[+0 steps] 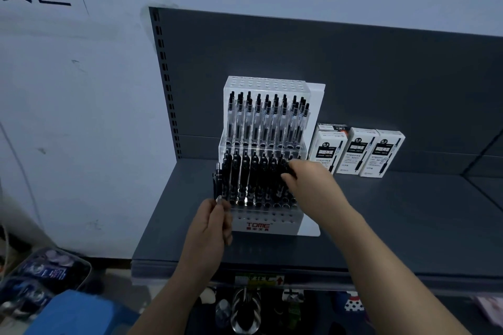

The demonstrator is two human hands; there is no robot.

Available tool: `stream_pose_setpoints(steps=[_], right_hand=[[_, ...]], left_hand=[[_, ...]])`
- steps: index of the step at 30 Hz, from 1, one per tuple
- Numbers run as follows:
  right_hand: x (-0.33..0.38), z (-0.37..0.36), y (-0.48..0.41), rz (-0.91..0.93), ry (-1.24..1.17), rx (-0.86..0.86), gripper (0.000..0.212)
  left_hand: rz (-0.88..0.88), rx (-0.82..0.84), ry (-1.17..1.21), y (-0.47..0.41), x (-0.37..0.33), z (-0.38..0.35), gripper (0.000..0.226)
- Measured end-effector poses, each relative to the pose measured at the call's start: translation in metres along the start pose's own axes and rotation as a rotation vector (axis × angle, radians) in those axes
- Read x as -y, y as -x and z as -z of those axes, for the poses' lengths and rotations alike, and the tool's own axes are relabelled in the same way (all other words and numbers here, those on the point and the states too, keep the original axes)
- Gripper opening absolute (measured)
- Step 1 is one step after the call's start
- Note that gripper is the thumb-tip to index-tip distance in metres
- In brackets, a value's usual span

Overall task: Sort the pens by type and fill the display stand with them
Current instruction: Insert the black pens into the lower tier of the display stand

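Observation:
A clear tiered display stand [268, 221] with a red logo stands on the dark shelf [381, 226]. Its upper tier holds several clear pens with black clips [265, 119]. The lower tier holds several black pens [253, 174]. My left hand [212, 228] grips a few black pens [218, 182] upright at the stand's left front corner. My right hand [304, 179] pinches a black pen [287, 168] at the right end of the lower tier.
Three white pen boxes [359, 152] stand on the shelf right of the stand, another behind them. A white wall is on the left. Below the shelf lie a blue stool [79, 313], a clear bag of goods [40, 275] and assorted items.

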State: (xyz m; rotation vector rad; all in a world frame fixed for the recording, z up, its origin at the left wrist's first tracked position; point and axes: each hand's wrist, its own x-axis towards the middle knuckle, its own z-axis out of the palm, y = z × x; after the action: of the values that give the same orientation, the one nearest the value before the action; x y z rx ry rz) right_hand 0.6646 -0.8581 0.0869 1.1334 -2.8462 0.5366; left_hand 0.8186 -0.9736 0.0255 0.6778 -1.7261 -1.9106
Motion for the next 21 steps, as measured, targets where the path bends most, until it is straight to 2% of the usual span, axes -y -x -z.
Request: stream_pose_setpoints(steps=[3, 8, 13, 16, 18, 21], right_hand=[[0.001, -0.007, -0.008, -0.006, 0.049, 0.039, 0.036], [-0.002, -0.009, -0.011, -0.050, -0.019, 0.076, 0.036], [-0.004, -0.008, 0.003, -0.058, -0.068, 0.002, 0.042], [0.007, -0.002, 0.023, -0.022, -0.322, -0.097, 0.036], [0.019, 0.000, 0.033, -0.006, -0.522, -0.069, 0.029], [0.021, -0.002, 0.038, 0.013, -0.554, -0.034, 0.023]], left_hand=[[-0.051, -0.002, -0.033, 0.000, 0.000, 0.001, 0.022], [-0.055, -0.010, 0.036, -0.001, -0.002, 0.001, 0.014], [-0.033, -0.001, -0.018, -0.005, 0.001, -0.003, 0.012], [-0.069, 0.016, -0.119, -0.006, 0.003, -0.009, 0.010], [-0.107, 0.034, -0.214, -0.006, 0.004, -0.014, 0.009], [-0.158, 0.056, -0.341, -0.005, 0.005, -0.023, 0.013]])
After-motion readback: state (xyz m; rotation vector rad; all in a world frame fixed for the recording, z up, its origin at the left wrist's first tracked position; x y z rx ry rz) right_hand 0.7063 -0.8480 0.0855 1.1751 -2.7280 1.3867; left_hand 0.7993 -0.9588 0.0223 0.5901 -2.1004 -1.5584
